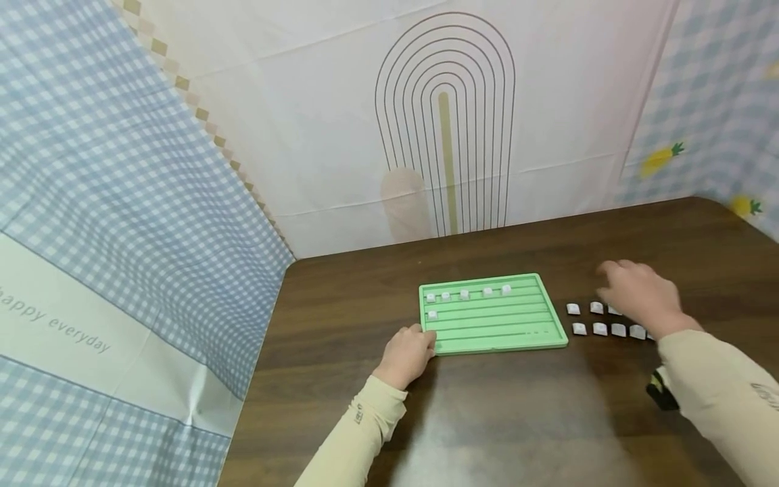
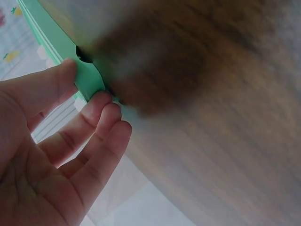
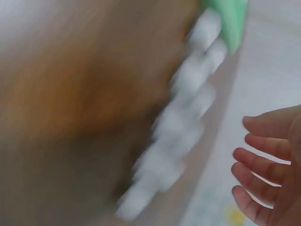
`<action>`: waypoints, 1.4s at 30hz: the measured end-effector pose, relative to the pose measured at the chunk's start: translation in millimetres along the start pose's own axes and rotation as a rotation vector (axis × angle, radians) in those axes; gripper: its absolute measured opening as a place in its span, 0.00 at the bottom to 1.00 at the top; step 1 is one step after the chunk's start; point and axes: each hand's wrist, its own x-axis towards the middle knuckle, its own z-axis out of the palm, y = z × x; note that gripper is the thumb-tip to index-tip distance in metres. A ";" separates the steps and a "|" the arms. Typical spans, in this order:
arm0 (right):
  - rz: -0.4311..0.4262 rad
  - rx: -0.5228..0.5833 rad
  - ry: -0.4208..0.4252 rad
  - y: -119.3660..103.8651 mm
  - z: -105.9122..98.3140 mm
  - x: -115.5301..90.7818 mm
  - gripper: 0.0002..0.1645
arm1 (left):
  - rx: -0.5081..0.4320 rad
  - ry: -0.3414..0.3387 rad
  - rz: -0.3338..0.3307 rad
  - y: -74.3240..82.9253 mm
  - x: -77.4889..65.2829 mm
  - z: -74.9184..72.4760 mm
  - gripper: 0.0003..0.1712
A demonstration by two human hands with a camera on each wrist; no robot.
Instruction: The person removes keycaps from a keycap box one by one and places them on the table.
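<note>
A light green tray [image 1: 493, 323] with raised ridges across it lies on the table. Several white keycaps stand in its top row, and a single keycap [image 1: 433, 315] sits in the row below at the left. My left hand [image 1: 406, 353] grips the tray's near left corner, thumb [image 2: 66, 77] on one side and fingers on the other. Right of the tray, more white keycaps [image 1: 599, 329] lie in two rows. Over the right part of these rows hovers my right hand [image 1: 642, 292], covering some of them. Its fingers [image 3: 258, 162] are spread and loosely bent, with nothing between them.
The dark wooden table [image 1: 341, 304] reaches back to a white cloth [image 1: 316, 135] with an arch pattern. Blue checked cloth [image 1: 152, 169] hangs at the left. A small black and yellow object [image 1: 662, 389] lies partly under the right forearm.
</note>
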 end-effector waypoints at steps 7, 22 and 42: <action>-0.162 0.050 0.075 -113.4 22.8 27.3 0.16 | -0.010 -0.003 0.002 1.6 1.1 -0.5 0.11; -0.313 -0.026 0.020 -209.0 90.2 44.2 0.11 | 0.079 -0.005 0.017 10.0 2.8 2.4 0.07; -0.198 0.033 0.212 -90.7 12.1 29.2 0.10 | 0.013 -0.027 -0.033 1.1 -0.2 -0.2 0.09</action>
